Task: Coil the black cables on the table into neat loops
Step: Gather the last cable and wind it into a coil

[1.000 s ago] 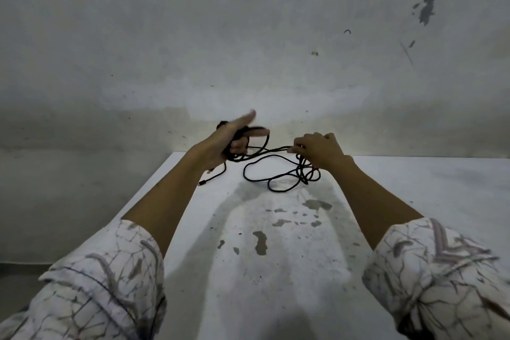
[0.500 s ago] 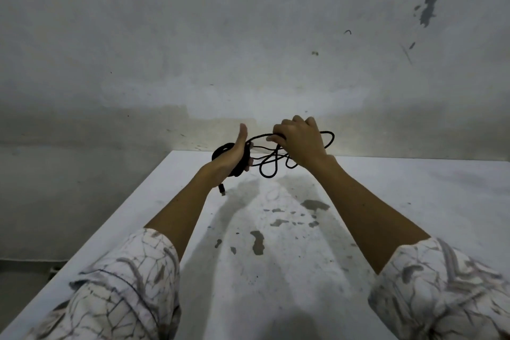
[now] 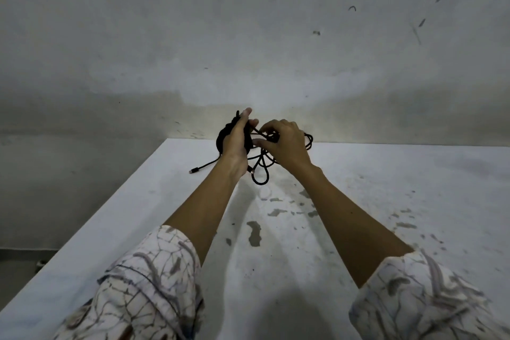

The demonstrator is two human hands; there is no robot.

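The left hand (image 3: 234,143) is gripping a wound bundle of black cable (image 3: 259,171), fingers pointing up. Just beside it, the right hand (image 3: 284,146) is pinching loose strands, loops dangling beneath both hands over the white table (image 3: 386,201), one plug end (image 3: 192,171) trailing left.

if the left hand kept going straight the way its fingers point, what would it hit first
Probably the wall. The left hand points up and away past the table's far edge, with the black cable wound around it. Nothing else shows in that line, though depth is unclear.
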